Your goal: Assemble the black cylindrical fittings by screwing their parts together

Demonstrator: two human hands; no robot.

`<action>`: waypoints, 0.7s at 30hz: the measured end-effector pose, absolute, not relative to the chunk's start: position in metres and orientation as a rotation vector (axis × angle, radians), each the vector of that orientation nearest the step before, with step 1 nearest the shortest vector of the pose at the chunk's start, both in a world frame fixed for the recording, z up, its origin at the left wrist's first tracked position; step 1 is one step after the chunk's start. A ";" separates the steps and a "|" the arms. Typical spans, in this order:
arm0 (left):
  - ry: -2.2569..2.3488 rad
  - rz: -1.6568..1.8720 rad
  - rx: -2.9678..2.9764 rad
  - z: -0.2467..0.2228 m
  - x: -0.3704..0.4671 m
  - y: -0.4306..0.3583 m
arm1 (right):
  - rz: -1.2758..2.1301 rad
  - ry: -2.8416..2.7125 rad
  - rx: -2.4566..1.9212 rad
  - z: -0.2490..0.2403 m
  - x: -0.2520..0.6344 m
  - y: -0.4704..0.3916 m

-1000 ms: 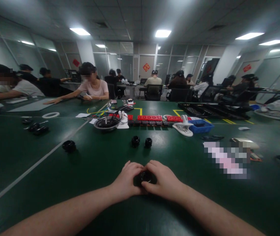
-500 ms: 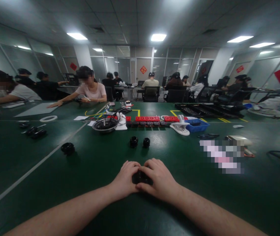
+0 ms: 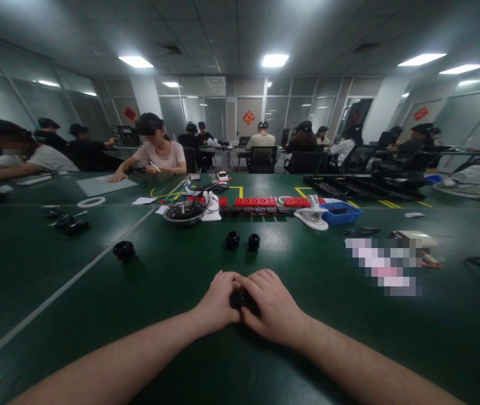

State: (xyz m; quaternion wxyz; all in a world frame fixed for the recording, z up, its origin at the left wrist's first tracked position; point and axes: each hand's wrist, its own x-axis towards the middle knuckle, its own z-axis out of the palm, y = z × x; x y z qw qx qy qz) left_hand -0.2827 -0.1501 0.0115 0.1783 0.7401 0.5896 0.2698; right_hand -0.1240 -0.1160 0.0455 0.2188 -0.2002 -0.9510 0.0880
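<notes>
A small black object point(image 3: 238, 299) shows between my two hands, low over the green table point(image 3: 172, 270). My left hand point(image 3: 218, 301) wraps round its left side. From the right, my right hand point(image 3: 272, 304) curls over it, its fingers meeting the left ones at the top. Much of the object is hidden by the fingers. Two round black parts, one point(image 3: 232, 240) and another point(image 3: 254, 242), stand side by side beyond the hands. Farther left sits a third black part point(image 3: 124, 251).
Across the middle lie a metal bowl point(image 3: 184, 214), red blocks point(image 3: 258, 201), a white clamp point(image 3: 313, 215) and a blue bin point(image 3: 341, 213). A beige device point(image 3: 415, 239) lies at the right. A person point(image 3: 161, 152) in pink sits opposite, one hand on a grey sheet point(image 3: 107, 187).
My fingers have shifted slightly around the black object, and my right hand has closed in toward the left. The view has turned a little left. The person opposite has pulled the grey sheet closer.
</notes>
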 end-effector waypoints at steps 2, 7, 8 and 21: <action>1.668 0.782 2.081 0.011 -0.282 -0.151 | 0.251 -2.629 -0.513 0.046 -0.124 -0.117; 1.699 0.828 2.082 0.004 -0.283 -0.149 | 0.265 -2.634 -0.437 0.048 -0.124 -0.121; 1.710 0.832 2.081 0.003 -0.283 -0.148 | 0.268 -2.635 -0.427 0.049 -0.123 -0.122; 1.729 0.647 2.224 0.007 -0.283 -0.146 | 0.265 -2.632 -0.238 0.052 -0.118 -0.127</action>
